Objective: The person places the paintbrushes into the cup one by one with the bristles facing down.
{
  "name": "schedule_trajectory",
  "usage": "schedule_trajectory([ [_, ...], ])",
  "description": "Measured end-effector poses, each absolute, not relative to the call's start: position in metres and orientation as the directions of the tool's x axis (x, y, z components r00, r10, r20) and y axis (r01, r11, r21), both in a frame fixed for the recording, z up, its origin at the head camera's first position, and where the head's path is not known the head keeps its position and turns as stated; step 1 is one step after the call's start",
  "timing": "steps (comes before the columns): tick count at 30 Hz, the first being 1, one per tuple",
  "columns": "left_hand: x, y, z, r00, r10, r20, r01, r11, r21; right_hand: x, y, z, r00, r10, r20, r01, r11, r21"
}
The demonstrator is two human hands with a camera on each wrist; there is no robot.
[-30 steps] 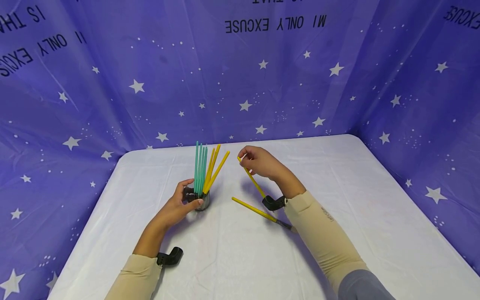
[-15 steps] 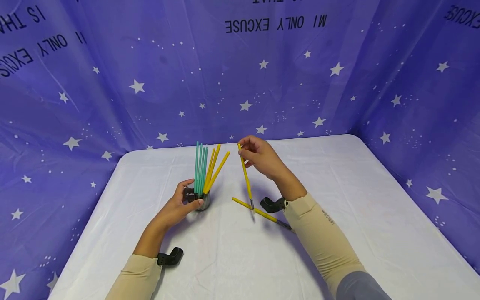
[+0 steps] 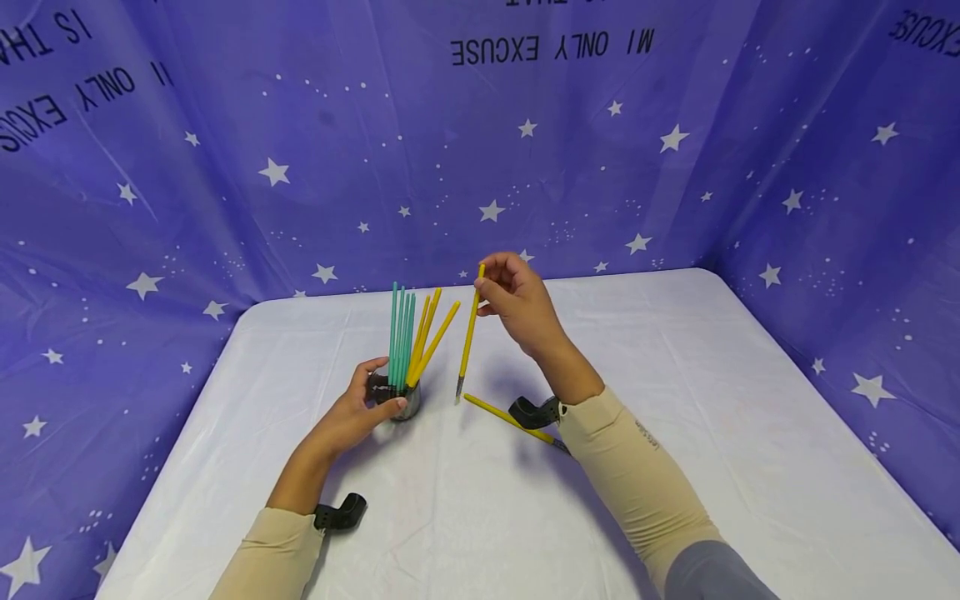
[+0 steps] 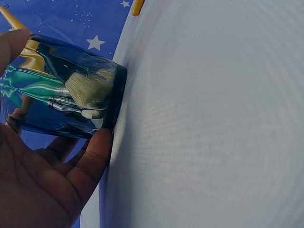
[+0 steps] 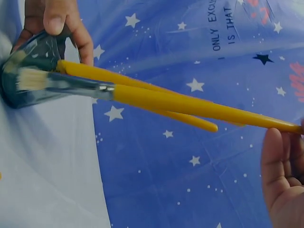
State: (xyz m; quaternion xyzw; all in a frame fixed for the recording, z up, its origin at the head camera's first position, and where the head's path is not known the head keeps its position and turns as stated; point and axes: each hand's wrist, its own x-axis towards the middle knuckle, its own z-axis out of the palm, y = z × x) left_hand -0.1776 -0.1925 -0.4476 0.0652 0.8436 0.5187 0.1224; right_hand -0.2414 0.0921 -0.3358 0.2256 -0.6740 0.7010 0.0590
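Note:
My left hand [image 3: 358, 417] grips a dark, see-through glass [image 4: 80, 90] standing on the table, thumb on the near side. Several teal paintbrushes [image 3: 401, 337] and several yellow paintbrushes [image 3: 435, 342] stand in it, bristles down, the yellow ones leaning right. To the right of the glass, my right hand [image 3: 521, 304] pinches another yellow paintbrush [image 3: 470, 333] near its handle end. That brush hangs bristles down above the table; in the right wrist view its pale bristles [image 5: 33, 79] overlap the glass.
One more yellow paintbrush [image 3: 498, 411] lies on the white-covered table [image 3: 450, 517], its bristle end hidden behind the right sleeve. A purple star-printed curtain [image 3: 420, 150] rises behind and at both sides of the table.
My right hand has risen, lifting its paintbrush off the table and swinging the bristle end leftward toward the glass. The left hand and glass stay put.

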Motion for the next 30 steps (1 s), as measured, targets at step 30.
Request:
schedule_trajectory([
  [30,-0.178,-0.193,-0.449,-0.964,0.241,-0.112,0.005,0.439,0.899,-0.234,0.044,-0.367,-0.868,-0.079,0.490,-0.495,0.061,-0.867],
])
